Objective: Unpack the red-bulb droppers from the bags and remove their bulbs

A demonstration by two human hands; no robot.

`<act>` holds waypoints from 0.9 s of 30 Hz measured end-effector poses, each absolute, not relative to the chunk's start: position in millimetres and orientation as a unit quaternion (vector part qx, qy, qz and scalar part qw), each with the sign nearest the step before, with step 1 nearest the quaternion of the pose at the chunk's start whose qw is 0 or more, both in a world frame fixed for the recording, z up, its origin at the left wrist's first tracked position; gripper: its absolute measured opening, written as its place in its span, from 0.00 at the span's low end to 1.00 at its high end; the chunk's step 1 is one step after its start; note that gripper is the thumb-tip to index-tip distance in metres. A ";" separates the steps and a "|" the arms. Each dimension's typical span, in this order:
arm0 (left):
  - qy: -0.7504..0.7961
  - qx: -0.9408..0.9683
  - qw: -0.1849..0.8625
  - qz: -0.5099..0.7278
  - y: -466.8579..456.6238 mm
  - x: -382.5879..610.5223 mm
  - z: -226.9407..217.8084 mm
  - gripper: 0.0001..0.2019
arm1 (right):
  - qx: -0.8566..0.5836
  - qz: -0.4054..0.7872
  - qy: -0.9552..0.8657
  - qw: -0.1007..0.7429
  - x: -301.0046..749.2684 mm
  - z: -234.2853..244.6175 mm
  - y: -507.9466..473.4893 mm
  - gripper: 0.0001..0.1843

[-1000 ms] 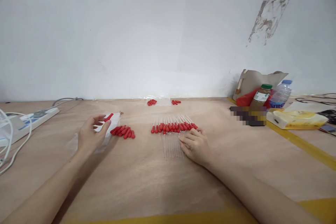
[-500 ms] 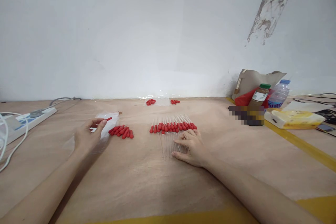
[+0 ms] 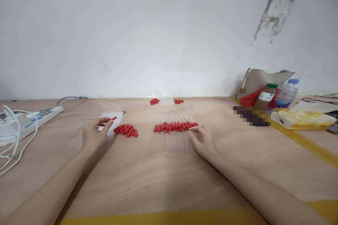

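My left hand point(image 3: 98, 133) pinches a red rubber dropper bulb point(image 3: 114, 118) between thumb and fingertips, above a clear plastic bag. Just right of it lies a small pile of loose red bulbs point(image 3: 129, 130). In the middle, glass droppers fitted with red bulbs point(image 3: 173, 126) lie side by side, tubes pointing away. On the near side of them is a row of bare glass tubes point(image 3: 176, 146). My right hand point(image 3: 205, 141) is at the right end of both rows, thumb and forefinger closed together at the tubes' upper ends; what they grip is not clear.
More red bulbs point(image 3: 154, 101) lie by a clear bag near the wall. A white power strip point(image 3: 50, 117) with cables is at left. At right are a green-capped bottle point(image 3: 266, 96), a clear water bottle point(image 3: 287, 95), a grey bag point(image 3: 264, 76) and a yellow tissue pack point(image 3: 303, 119).
My right hand has drawn away from over the bare glass tubes to their right end, and its thumb and forefinger have come together. My left hand still holds the red bulb. The view has shifted slightly.
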State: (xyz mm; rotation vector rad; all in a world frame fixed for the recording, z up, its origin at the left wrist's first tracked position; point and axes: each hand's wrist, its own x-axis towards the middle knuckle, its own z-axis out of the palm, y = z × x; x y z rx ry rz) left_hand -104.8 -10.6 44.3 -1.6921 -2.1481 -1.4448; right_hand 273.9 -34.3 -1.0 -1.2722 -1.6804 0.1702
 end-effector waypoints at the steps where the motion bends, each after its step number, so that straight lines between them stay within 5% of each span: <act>1: -0.692 -0.547 0.025 -0.470 -10.4 -104.4 43.6 0.16 | -0.568 0.068 -0.651 0.498 276.8 -2.8 -32.0 0.10; 8: -0.677 -0.555 0.039 -0.483 -8.9 -104.3 40.7 0.16 | -0.680 0.122 -0.618 0.376 284.4 -7.9 -28.8 0.07; 27: -0.730 -0.545 0.014 -0.412 1.4 -97.0 26.3 0.15 | -0.642 0.113 -0.659 0.375 275.9 -6.1 -30.7 0.09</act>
